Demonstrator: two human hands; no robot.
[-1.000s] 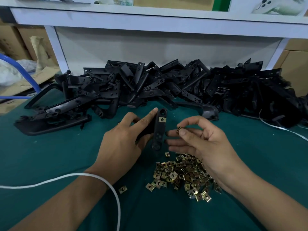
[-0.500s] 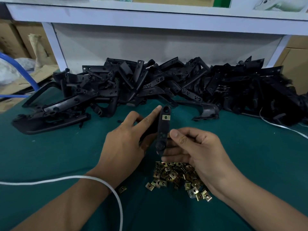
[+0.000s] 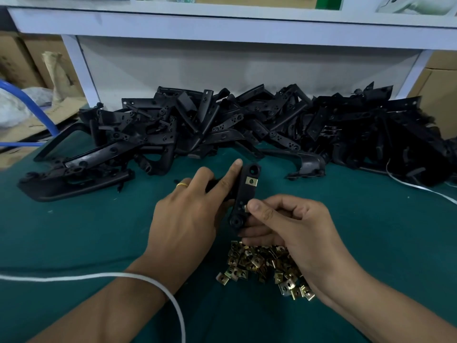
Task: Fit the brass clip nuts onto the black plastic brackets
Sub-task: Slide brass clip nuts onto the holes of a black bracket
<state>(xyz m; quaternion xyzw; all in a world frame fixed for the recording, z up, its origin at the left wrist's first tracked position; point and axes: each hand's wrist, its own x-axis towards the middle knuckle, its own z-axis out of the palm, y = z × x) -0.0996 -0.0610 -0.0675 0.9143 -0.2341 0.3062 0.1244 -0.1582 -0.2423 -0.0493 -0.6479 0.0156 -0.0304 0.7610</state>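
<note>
My left hand (image 3: pixel 188 214) grips a black plastic bracket (image 3: pixel 243 196) upright above the green mat, index finger along its left edge. One brass clip nut (image 3: pixel 251 181) sits fitted near the bracket's upper end. My right hand (image 3: pixel 286 224) pinches a second brass clip nut (image 3: pixel 246 208) against the bracket's right edge, lower down; the thumb hides most of it. A heap of loose brass clip nuts (image 3: pixel 262 263) lies on the mat under my right hand.
A long pile of black brackets (image 3: pixel 247 127) fills the back of the green mat (image 3: pixel 74 231), below a white shelf frame (image 3: pixel 222 28). A white cord (image 3: pixel 158 285) loops over my left forearm. Cardboard boxes and a blue tube (image 3: pixel 27 102) stand at the left.
My right hand moved left from beside the bracket and now presses its clip nut onto the bracket's lower right edge. The left hand keeps holding the bracket.
</note>
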